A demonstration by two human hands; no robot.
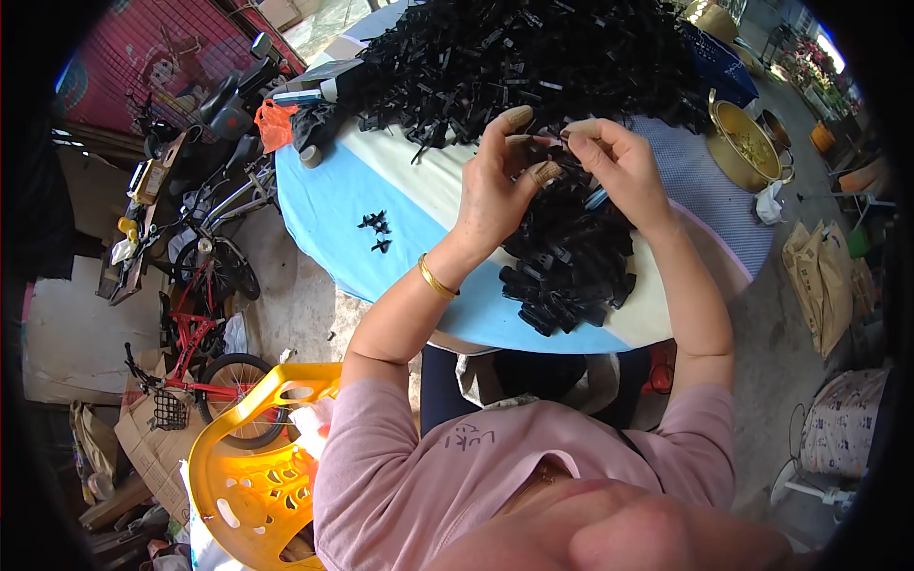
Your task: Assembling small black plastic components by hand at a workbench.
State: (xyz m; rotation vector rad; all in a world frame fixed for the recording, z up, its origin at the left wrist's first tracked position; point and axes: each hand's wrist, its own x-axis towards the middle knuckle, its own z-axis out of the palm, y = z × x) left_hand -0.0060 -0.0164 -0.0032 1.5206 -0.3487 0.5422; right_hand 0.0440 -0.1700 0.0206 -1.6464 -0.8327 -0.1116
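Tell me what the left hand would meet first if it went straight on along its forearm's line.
Likely the large heap of black pieces just beyond the left hand; depth is unclear, so it might pass above.

Red bike (195, 333) over there, well left of the left hand (490, 195), orange bag (275, 125) nearer on that side, gold pot (730, 124) right of the right hand (624, 171), brown sack (816, 285) farther right

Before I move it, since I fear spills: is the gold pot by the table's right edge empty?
Not empty: the gold pot is uncovered, and small greenish pieces show inside.
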